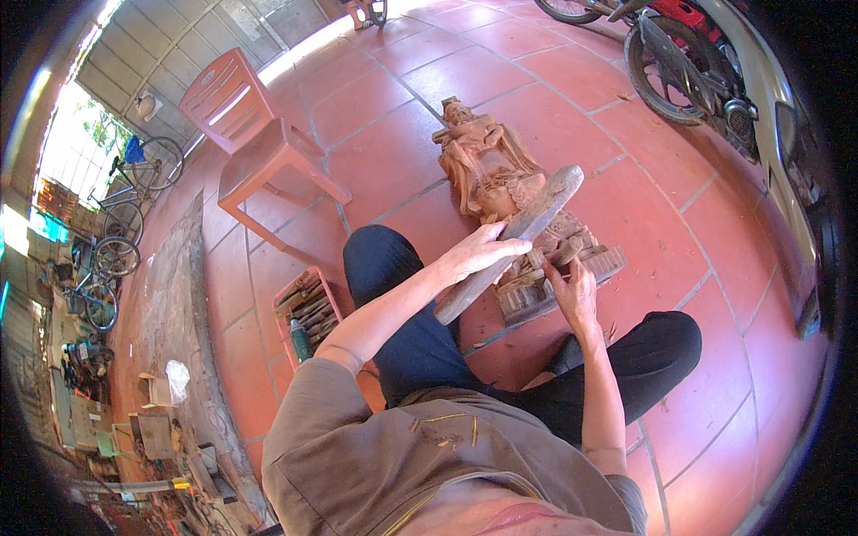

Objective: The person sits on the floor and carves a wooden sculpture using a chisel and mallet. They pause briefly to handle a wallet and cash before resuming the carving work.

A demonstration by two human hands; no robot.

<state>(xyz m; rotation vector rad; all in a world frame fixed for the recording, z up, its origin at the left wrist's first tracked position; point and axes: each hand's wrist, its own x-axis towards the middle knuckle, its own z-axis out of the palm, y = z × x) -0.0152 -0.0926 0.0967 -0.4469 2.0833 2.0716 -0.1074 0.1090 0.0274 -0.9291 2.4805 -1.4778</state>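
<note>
A carved wooden statue (490,161) of a robed figure lies on its back on the tiled floor, its base (610,265) nearest me. My left hand (481,254) is wrapped round a long, thick wooden mallet (552,198), which slants over the statue's lower part and hides some of it. My right hand (575,293), fingers closed, is at the base and grips a short wooden-handled chisel (566,251). The chisel's blade cannot be made out. My crossed legs are on either side of the base.
Beside my left knee stands a pink tray (284,295) of wooden-handled tools with a green bottle (300,339). A red plastic chair (259,152) is farther off. Motorbikes (684,76) stand at the right; bicycles (121,219) and a long wooden slab (174,304) lie left. Wood chips dot the floor.
</note>
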